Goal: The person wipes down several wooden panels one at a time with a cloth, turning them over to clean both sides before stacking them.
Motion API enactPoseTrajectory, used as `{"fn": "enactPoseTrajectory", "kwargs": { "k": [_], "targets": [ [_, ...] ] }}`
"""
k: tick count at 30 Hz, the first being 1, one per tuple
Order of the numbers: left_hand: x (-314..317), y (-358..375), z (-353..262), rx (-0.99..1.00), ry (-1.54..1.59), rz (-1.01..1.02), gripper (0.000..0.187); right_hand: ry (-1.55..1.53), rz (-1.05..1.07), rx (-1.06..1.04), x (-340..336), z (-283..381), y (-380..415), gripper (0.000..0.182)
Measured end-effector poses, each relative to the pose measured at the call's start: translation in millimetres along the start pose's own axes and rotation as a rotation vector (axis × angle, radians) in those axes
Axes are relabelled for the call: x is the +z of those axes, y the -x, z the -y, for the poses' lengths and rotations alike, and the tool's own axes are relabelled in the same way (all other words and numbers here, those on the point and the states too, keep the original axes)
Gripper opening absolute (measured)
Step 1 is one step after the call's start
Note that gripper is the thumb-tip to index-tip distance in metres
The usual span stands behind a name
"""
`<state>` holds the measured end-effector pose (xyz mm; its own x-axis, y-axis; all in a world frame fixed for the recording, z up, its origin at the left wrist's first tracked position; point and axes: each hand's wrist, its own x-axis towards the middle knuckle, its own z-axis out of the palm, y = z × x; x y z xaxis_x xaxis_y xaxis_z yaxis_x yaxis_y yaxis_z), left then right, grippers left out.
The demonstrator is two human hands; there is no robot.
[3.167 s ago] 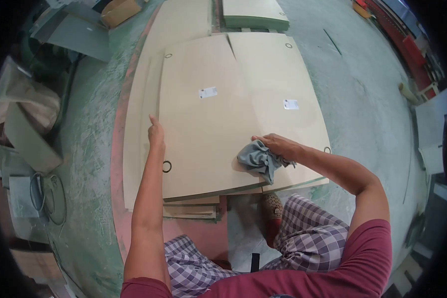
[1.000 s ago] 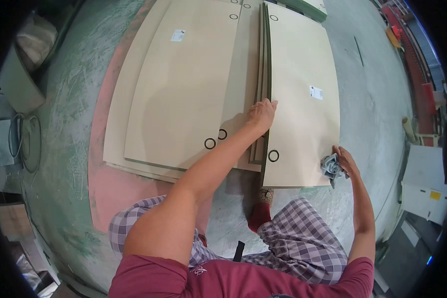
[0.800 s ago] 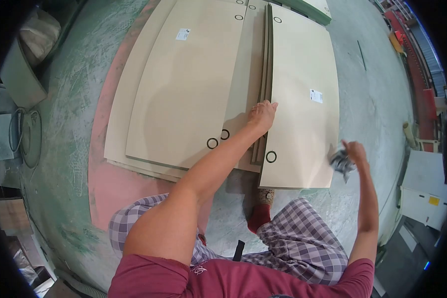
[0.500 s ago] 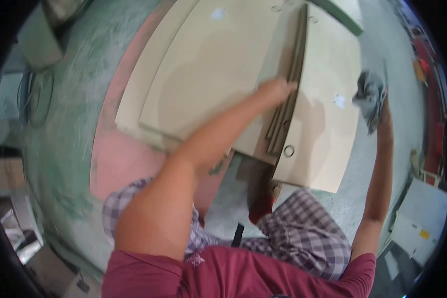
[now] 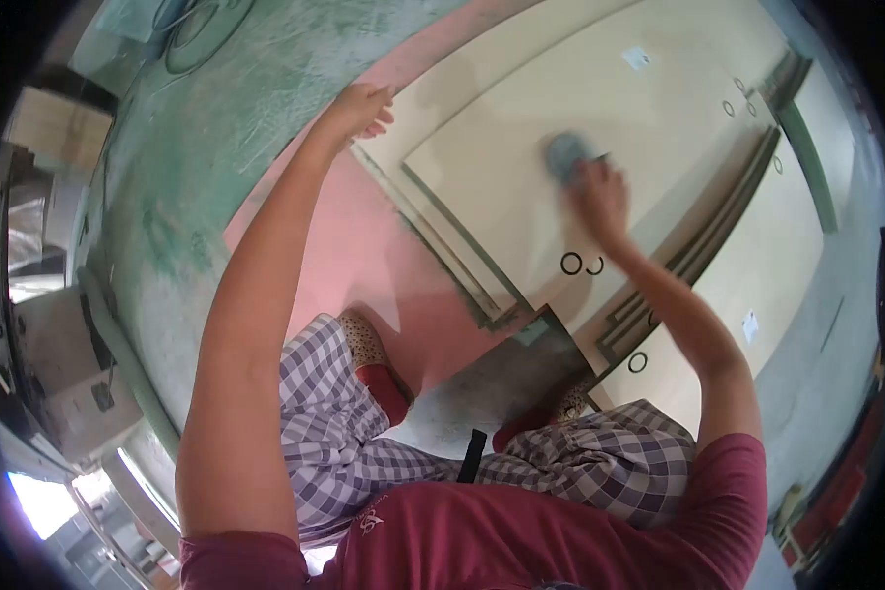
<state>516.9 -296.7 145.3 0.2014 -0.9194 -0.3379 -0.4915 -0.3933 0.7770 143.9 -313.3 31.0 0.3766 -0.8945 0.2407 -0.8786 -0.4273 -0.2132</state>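
Note:
My right hand (image 5: 603,202) is closed on a grey cloth (image 5: 567,157), blurred by motion, over the upper cream panel (image 5: 492,147). That panel lies on a similar, larger panel (image 5: 403,128) whose left edge sticks out from under it. My left hand (image 5: 357,113) is at the left edge of the panels, with its fingers apart and nothing in them. Two dark-rimmed round holes (image 5: 571,264) show near the upper panel's front corner, and a small white label (image 5: 636,59) is farther back.
Narrow strips (image 5: 703,246) lie stacked between these panels and another cream panel (image 5: 757,265) on the right. Pink sheeting (image 5: 339,251) covers the floor under the left side. Coiled hose (image 5: 202,34) lies at the far left. Boxes (image 5: 64,344) stand at the left edge.
My view has turned. The cloth in my right hand has come from beyond the right panel onto the large panel. My left hand has left the strips for the panels' left edge.

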Motion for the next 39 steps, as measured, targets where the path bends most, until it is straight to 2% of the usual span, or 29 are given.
{"fn": "enactPoseTrajectory", "kwargs": {
  "k": [2, 3, 4, 7, 8, 9, 11, 13, 15, 16, 17, 18, 19, 20, 21, 23, 24, 25, 27, 29, 30, 31, 32, 33, 34, 35, 37, 38, 39],
  "targets": [
    [18, -6, 17, 0.022, 0.02, 0.082, 0.042, -0.012, 0.032, -0.382, 5, 40, 67, 0.04],
    [19, -2, 25, -0.036, 0.028, 0.109, 0.041, -0.09, 0.275, -0.527, 14, 59, 84, 0.04],
    [20, 0, 27, -0.092, 0.036, 0.131, 0.04, -0.257, 0.128, -0.793, 5, 76, 93, 0.038],
    [20, 0, 26, -0.083, 0.029, 0.127, 0.039, -0.227, 0.044, -0.785, 17, 56, 56, 0.027],
    [20, 2, 30, -0.095, 0.026, 0.126, 0.039, -0.008, 0.206, -0.639, 0, 49, 25, 0.033],
    [23, 2, 30, -0.063, 0.032, 0.126, 0.038, -0.041, -0.147, -0.559, 12, 17, 0, 0.031],
    [30, 7, 30, -0.036, 0.037, 0.122, 0.037, -0.014, 0.055, 0.091, 3, -43, -65, 0.029],
    [36, 17, 29, -0.043, -0.016, 0.113, 0.036, 0.076, -0.348, 0.207, -19, -57, -83, 0.028],
    [40, 22, 27, -0.035, -0.029, 0.104, 0.036, 0.134, -0.146, 0.285, 1, -31, -86, 0.027],
    [40, 22, 25, -0.034, -0.03, 0.092, 0.036, 0.065, -0.298, -0.003, 23, -13, -68, 0.027],
    [40, 21, 23, -0.03, -0.029, 0.077, 0.035, 0.037, -0.225, -0.104, 39, 20, -56, 0.026],
    [42, 18, 17, -0.022, -0.039, 0.079, 0.035, -0.014, -0.256, -0.322, 52, 46, -38, 0.025],
    [42, 16, 13, 0.021, 0.015, 0.044, 0.034, -0.059, -0.105, -0.455, 50, 77, -16, 0.024],
    [43, 13, 8, 0.067, 0.065, 0.012, 0.032, -0.06, -0.164, -0.707, 43, 95, 5, 0.022],
    [43, 10, 2, 0.083, 0.051, 0.019, 0.032, -0.119, -0.046, -0.864, 47, 102, 17, 0.026],
    [48, 4, -10, 0.134, 0.151, -0.11, 0.03, -0.435, 0.077, -0.718, 3, 101, 14, 0.03],
    [53, 1, -13, 0.155, 0.146, -0.091, 0.03, -0.391, 0.009, -0.659, -12, 85, -1, 0.03],
    [60, 1, -14, 0.241, 0.085, -0.195, 0.026, -0.349, -0.051, -0.599, -24, 57, -18, 0.03],
    [84, 4, -18, 0.39, 0.028, -0.336, 0.021, -0.318, -0.176, -0.177, -45, -7, -50, 0.029],
    [126, 20, -13, 0.512, 0.015, -0.364, 0.018, -0.081, -0.309, 0.225, -46, -63, -64, 0.029],
    [150, 29, -9, 0.588, 0.008, -0.341, 0.017, -0.036, -0.233, 0.313, -25, -80, -68, 0.029],
    [173, 41, -4, 0.54, -0.069, -0.228, 0.014, 0.018, -0.097, 0.3, -32, -60, -65, 0.029],
    [197, 54, 1, 0.669, -0.027, -0.184, 0.011, -0.061, -0.281, -0.011, -1, -52, -57, 0.029],
    [210, 63, 1, 0.823, -0.144, -0.129, 0.011, -0.045, -0.212, -0.197, 26, -36, -56, 0.031],
    [220, 67, -2, 0.973, -0.265, -0.072, 0.011, -0.129, -0.133, -0.348, 9, -4, -48, 0.03],
    [228, 67, -6, 0.985, -0.265, -0.057, 0.011, -0.219, -0.052, -0.499, -11, 18, -41, 0.03],
    [237, 64, -13, 1.115, -0.391, -0.083, 0.017, -0.268, -0.073, -0.478, -6, 5, -53, 0.029],
    [241, 58, -16, 1.082, -0.418, -0.072, 0.027, -0.315, -0.091, -0.472, -4, -6, -63, 0.028],
    [242, 52, -24, 1.09, -0.417, -0.074, 0.027, -0.176, -0.184, -0.395, -8, -26, -73, 0.026]
  ]
}}
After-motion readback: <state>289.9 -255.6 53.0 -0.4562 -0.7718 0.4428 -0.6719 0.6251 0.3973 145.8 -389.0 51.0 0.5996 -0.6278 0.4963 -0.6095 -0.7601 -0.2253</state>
